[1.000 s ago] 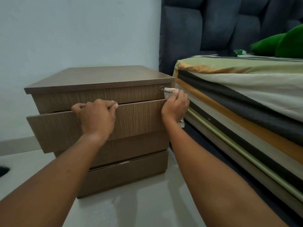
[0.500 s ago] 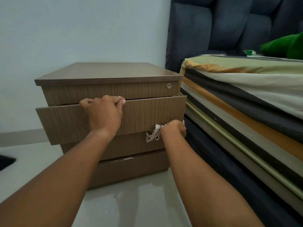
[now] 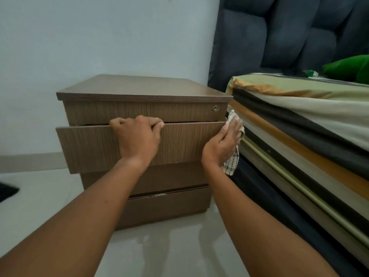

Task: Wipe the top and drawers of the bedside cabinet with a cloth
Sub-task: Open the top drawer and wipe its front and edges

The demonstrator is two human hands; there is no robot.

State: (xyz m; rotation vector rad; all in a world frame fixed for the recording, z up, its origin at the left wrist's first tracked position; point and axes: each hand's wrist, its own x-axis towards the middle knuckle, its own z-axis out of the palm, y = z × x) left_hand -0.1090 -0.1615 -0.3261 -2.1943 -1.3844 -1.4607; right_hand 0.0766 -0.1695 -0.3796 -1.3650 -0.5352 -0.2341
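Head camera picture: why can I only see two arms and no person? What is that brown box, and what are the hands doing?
The camera sits on the person's head and looks down, so only their own arms show, like when you look at your own hands. The brown box is a bedside cabinet with drawers, standing on the floor beside a bed. The left hand hooks its fingers over the top edge of the second drawer, whose front sticks out past the others. The right hand holds a checked cloth against that drawer's right end, to wipe it. A green pillow lies on the bed.
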